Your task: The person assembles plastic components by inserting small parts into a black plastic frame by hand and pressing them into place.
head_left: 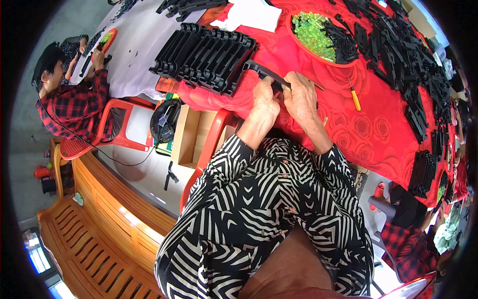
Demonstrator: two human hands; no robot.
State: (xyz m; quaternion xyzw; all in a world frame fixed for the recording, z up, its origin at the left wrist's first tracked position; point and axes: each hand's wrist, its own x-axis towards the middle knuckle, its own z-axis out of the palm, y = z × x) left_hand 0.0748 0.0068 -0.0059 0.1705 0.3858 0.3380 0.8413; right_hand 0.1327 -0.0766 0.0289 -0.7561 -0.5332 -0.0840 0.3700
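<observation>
Two hands meet over one long black plastic strip [264,71] at the near edge of the red rose-patterned tablecloth [378,124], the landmark for everything here. Largest on that cloth is the row of stacked black plastic frames [204,55] on its left part, just beyond the strip's far end. Spread along the cloth's right side lies a loose heap of black strips [408,60]. Behind the hands sits a red tray [323,37] holding green plastic pieces and a few black ones. Right of the hands, on the cloth, lies a small yellow-handled screwdriver [354,97]. The left hand [265,102] is closed on the strip from below; the right hand [300,94] is curled over the strip's near end, fingers pressing down. As I judge it, the work goes best with the strip braced flat on the cloth and the left hand steadying it close to where the right hand presses.
</observation>
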